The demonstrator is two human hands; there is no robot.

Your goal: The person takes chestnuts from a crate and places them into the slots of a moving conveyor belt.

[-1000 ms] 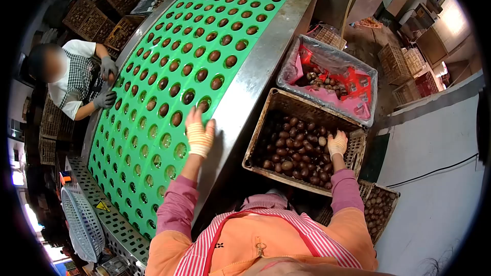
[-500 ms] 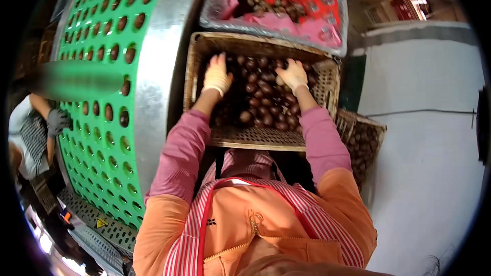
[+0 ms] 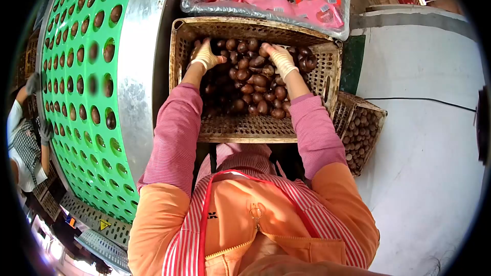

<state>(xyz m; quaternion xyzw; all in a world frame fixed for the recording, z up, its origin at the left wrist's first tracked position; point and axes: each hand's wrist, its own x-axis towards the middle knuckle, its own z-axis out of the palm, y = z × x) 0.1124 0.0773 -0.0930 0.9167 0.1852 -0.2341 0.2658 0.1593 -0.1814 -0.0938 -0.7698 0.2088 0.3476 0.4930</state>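
As I view it through the head camera, the left grip [image 3: 206, 58] and the right grip [image 3: 281, 59] are both inside a perforated crate [image 3: 250, 137], among dark brown eggs [image 3: 255, 81]. On the left grip, the thumb stands apart from the fingers; its palm is hidden, and I cannot tell whether it has hold of an egg. The right grip is curved, with an egg at its fingertips; I cannot confirm a hold.

The eggs lie between the grips and nearer the body, their long axes pointing in mixed directions. The crate's long axis runs from left to right across both grips.

Beyond the left grip's outer side I record a steel edge [image 3: 135, 92] and a green belt [image 3: 102, 128] with eggs in cups.

Ahead of the grips, pink and red packs [image 3: 325, 18] carry barcode-like labels, too small to read. Bodyward of the left grip, an orange garment [image 3: 235, 199] shows a dark "X".
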